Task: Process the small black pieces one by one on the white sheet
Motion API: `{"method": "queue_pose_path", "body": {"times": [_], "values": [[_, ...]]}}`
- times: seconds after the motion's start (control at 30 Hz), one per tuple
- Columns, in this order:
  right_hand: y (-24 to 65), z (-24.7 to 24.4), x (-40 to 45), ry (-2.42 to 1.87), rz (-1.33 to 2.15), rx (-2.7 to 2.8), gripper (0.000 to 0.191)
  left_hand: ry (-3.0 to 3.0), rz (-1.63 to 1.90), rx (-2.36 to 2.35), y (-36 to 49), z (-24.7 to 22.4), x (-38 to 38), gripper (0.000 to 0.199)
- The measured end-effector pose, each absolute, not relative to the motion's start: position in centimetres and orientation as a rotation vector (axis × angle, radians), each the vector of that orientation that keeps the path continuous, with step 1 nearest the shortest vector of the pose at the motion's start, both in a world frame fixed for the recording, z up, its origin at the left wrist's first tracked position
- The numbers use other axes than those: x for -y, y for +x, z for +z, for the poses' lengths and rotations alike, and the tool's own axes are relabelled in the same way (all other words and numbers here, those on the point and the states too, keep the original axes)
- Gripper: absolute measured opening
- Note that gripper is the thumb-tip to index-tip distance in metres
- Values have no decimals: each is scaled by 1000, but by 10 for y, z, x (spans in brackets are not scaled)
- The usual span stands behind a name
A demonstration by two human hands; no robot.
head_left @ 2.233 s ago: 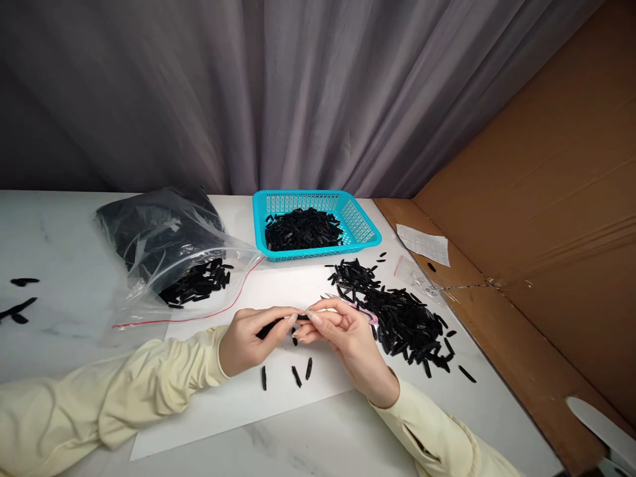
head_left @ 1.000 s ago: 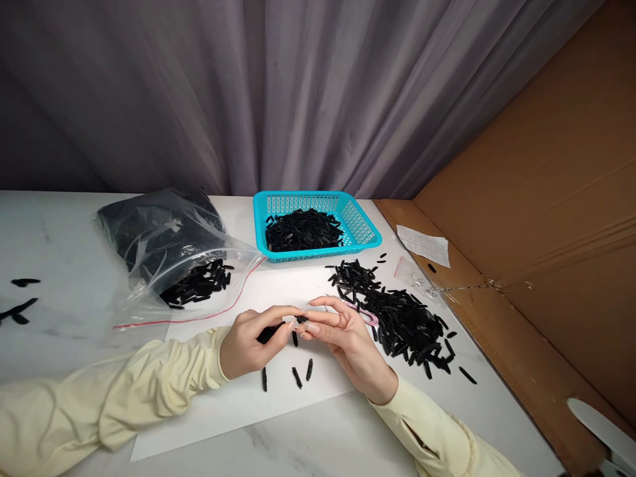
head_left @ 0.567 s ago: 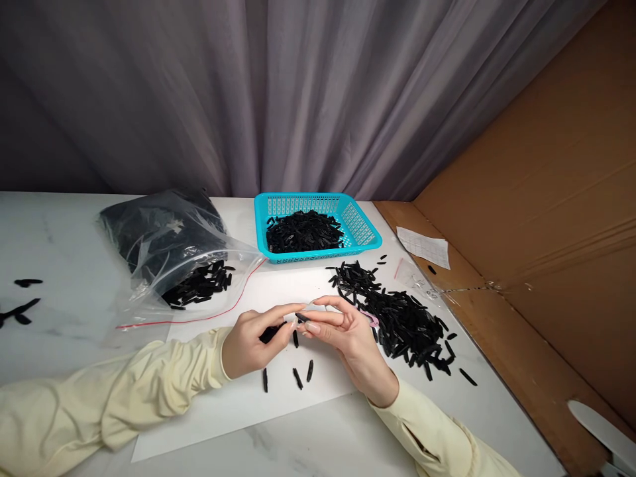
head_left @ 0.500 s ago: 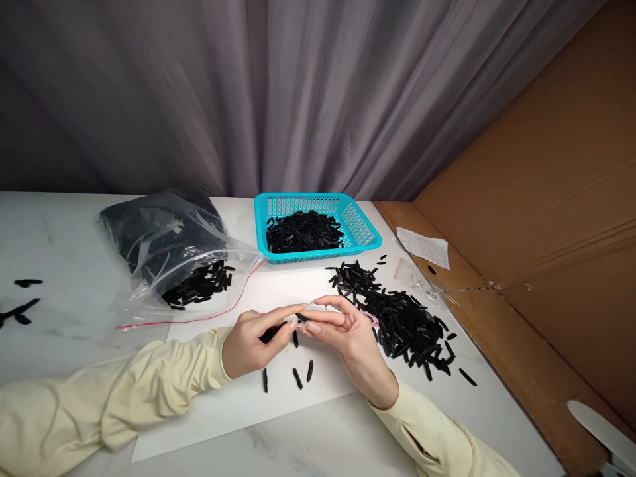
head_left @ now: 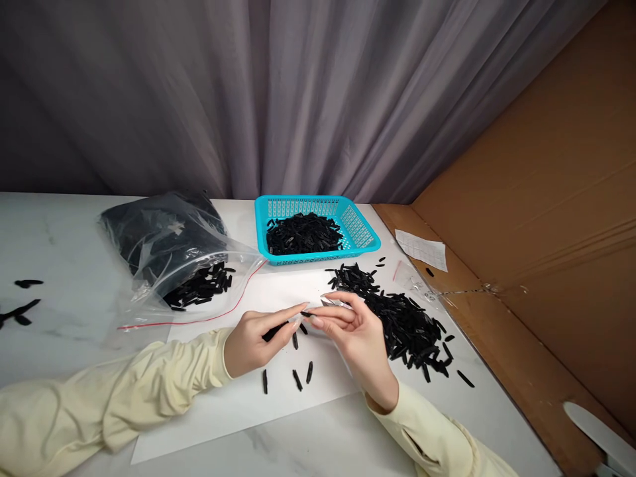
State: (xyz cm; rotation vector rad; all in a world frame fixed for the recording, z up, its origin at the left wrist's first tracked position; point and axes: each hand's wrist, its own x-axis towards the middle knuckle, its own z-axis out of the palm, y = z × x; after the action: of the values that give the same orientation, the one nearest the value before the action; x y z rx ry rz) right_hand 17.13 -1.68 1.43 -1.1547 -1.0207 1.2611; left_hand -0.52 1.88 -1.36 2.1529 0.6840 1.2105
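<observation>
Over the white sheet (head_left: 238,404), my two hands meet at the fingertips around a small narrow black strip (head_left: 307,314). My left hand (head_left: 256,338) is closed in a pinch at the strip's left end, and dark pieces (head_left: 275,330) show beneath its palm. From the other side, the thumb and fingers of my right hand (head_left: 355,331) grip the strip. A thin greyish object (head_left: 328,302) shows among the right fingers, too small to name. Several loose black strips (head_left: 297,379) lie on the sheet below my hands.
A heap of black strips (head_left: 410,331) lies right of my right hand. Behind stands a blue basket (head_left: 322,258) holding more. An unzipped clear bag (head_left: 173,232) of strips is at the left. A paper slip (head_left: 421,250) and small plastic bag (head_left: 412,278) lie near the cardboard wall (head_left: 536,218).
My right hand has turned and shifted slightly, its fingers more curled. The pink item glimpsed behind it earlier is now hidden. The left hand has hardly moved.
</observation>
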Motion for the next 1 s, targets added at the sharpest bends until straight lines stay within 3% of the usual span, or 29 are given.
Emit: {"method": "queue_pose_path", "body": {"times": [0.2, 0.33, 0.47, 0.67, 1.0], "values": [[196, 49, -60, -1202, 485, 1520, 21, 1847, 1001, -899, -4, -10, -20, 35], [198, 65, -96, -1306, 306, 1837, 16, 1534, 886, -904, -3, -8, -25, 39], [181, 62, -60, -1292, 213, 2043, 8, 1341, 866, -826, -1, -10, -29, 44], [151, 44, 3, -1307, 774, 2134, 9, 1353, 866, -795, -3, -11, -27, 42], [152, 2, 6, -1042, 1514, 1488, 26, 1483, 767, -768, -2, -15, -26, 47]]}}
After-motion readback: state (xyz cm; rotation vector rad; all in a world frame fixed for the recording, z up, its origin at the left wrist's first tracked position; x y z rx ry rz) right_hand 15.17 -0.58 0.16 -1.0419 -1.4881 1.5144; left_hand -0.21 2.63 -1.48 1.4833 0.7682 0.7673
